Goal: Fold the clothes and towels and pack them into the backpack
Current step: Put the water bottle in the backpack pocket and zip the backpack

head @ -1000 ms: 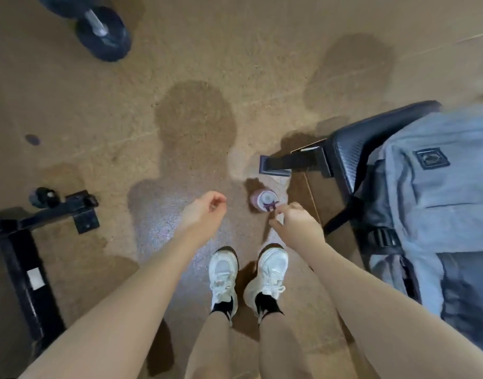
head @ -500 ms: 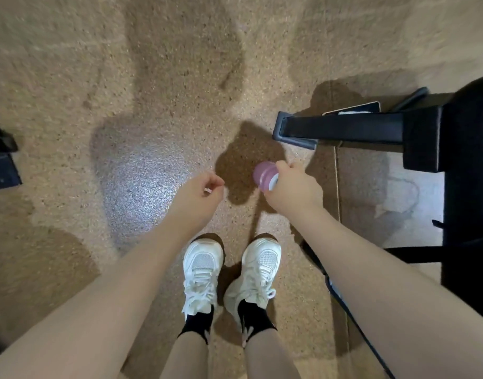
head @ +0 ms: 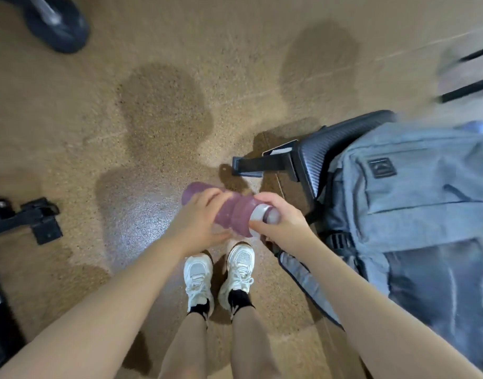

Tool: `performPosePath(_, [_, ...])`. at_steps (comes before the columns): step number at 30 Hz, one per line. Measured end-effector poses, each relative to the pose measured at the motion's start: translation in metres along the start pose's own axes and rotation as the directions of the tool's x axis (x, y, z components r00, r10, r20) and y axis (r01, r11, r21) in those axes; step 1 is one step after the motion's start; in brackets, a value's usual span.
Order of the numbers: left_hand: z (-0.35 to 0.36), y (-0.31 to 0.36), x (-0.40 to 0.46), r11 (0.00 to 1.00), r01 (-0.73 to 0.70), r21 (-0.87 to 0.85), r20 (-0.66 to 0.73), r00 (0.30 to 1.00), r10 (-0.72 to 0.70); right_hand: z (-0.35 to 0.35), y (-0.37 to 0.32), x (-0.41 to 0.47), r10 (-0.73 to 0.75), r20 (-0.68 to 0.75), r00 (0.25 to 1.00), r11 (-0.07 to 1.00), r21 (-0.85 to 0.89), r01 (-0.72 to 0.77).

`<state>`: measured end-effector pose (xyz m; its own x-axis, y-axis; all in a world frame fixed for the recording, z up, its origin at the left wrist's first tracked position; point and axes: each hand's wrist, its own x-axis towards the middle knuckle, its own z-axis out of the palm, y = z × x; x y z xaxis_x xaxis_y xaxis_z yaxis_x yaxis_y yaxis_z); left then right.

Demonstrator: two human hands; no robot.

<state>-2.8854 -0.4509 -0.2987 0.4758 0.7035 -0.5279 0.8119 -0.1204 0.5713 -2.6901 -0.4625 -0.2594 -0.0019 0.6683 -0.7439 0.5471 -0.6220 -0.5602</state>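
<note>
Hands share a tilted bottle (head: pixel 229 213): left hand (head: pixel 199 225) grips its body, right hand (head: pixel 282 222) its cap end, beside the backpack (head: pixel 415 192).

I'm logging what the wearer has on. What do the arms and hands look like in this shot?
Both arms are bare up to the frame edge: no sleeves in view. The left hand and right hand wear no gloves, and no watch, bracelet or ring is visible. Motion blur hides any finer detail.
</note>
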Motion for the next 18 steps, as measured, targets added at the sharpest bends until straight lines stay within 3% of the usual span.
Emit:
performPosePath(3, [-0.047,0.044,-0.025,0.953,-0.150,0.262,-0.062,0.983,0.172,-0.045,-0.027,-0.070,-0.089,0.002,0.996,0.986,0.142,0.087])
performPosePath(8, [-0.090,0.124,-0.051,0.807,-0.398,0.436,-0.024,0.891,0.453,-0.116,-0.027,-0.181,-0.088,0.013,0.996,0.925,0.373,0.076])
performPosePath(10, [-0.092,0.164,-0.053,0.732,-0.466,0.497,0.035,0.853,0.520,-0.142,-0.012,-0.209,-0.037,0.002,0.999,0.961,0.274,0.035])
performPosePath(13, [-0.086,0.226,-0.045,0.594,-0.534,0.601,0.135,0.801,0.583,-0.176,0.016,-0.233,0.026,-0.103,0.994,0.999,-0.020,-0.028])
performPosePath(18, [-0.056,0.329,-0.019,0.459,-0.644,0.612,0.234,0.702,0.673,-0.202,0.054,-0.256,-0.119,-0.272,0.955,0.936,-0.352,0.017])
